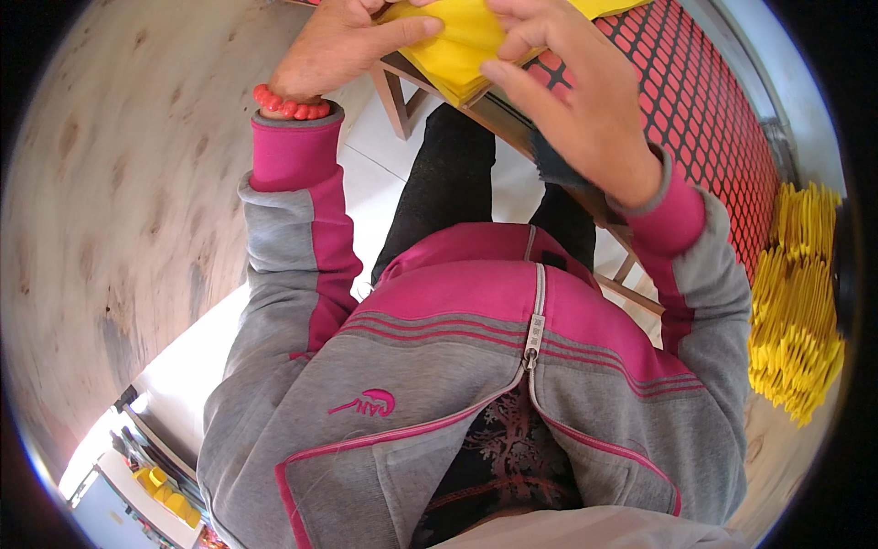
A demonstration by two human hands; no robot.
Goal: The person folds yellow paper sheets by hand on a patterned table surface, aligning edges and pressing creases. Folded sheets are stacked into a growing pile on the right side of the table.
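A layered yellow sheet stack (462, 46), which looks like paper, lies at the top of the view and is partly cut off by the frame. My left hand (340, 44) presses its thumb on the left side of the sheets, with the other fingers bent at the top edge and partly out of view. Over the right side hovers my right hand (585, 110), its thumb apart from its curled fingers and the thumb tip close to the sheets' corner. Nothing shows between the right fingers.
A table (704, 110) with a red and black patterned cover runs along the upper right. Bundled yellow folded sheets (796, 311) stand in a row at the far right. Wooden legs (393, 101) show below the table edge. A pale wood surface (119, 183) fills the left.
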